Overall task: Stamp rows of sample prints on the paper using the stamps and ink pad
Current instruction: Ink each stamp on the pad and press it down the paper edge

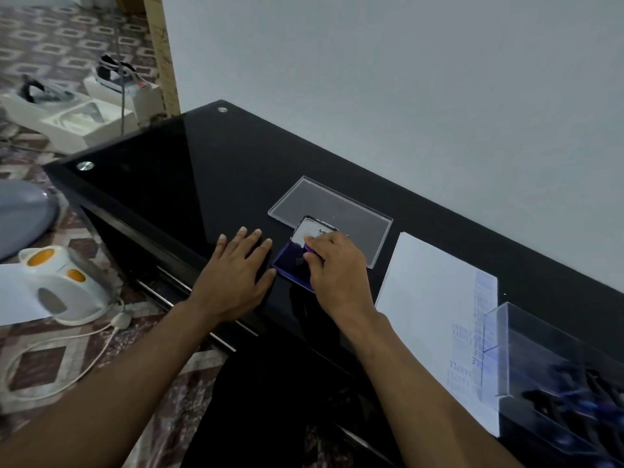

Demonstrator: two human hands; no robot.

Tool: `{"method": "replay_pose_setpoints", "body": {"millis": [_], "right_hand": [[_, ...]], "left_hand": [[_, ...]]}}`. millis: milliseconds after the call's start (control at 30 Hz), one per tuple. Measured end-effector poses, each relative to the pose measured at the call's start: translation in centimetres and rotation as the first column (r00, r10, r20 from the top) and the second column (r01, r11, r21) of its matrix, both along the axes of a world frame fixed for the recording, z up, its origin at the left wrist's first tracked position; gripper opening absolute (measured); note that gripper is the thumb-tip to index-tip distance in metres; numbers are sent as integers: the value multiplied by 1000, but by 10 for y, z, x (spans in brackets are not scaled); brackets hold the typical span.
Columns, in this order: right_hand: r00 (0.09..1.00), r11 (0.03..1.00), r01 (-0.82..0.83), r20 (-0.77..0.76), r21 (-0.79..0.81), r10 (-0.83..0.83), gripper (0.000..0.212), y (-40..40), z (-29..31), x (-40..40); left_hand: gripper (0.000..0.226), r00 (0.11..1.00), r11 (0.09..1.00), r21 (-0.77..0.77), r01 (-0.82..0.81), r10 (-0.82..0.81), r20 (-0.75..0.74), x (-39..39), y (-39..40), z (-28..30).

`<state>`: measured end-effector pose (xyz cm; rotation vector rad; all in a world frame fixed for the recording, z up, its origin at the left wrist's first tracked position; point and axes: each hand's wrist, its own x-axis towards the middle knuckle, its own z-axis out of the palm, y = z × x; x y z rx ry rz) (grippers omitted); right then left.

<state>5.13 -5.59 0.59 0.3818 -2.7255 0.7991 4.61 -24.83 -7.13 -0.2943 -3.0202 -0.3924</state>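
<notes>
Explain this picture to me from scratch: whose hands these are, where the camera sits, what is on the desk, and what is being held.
There is no machine here. A person wears one camera on the head, looking forward and down, so both arms reach in from below. The left hand lies flat, fingers straight, on the black desk. The right hand curls round a small purple stamp and holds it on the open ink pad. Behind the pad lies a clear lid. To the right is the paper, already printed with blue rows reading SAMPLE near its right edge. A clear box at the far right holds dark things, too blurred to name.
</notes>
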Motion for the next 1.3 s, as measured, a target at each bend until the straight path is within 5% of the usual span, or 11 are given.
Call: {"method": "replay_pose_setpoints", "body": {"millis": [433,1300], "right_hand": [[992,996,7,128,91,-19,31,-4,0,-10],[995,998,42,91,56,-47,26,-3,2,-12]], "left_hand": [[79,1000,999,-40,-6,6,-18,1,2,-3],[75,999,999,-40,-18,16,-49,3,3,-5]]}}
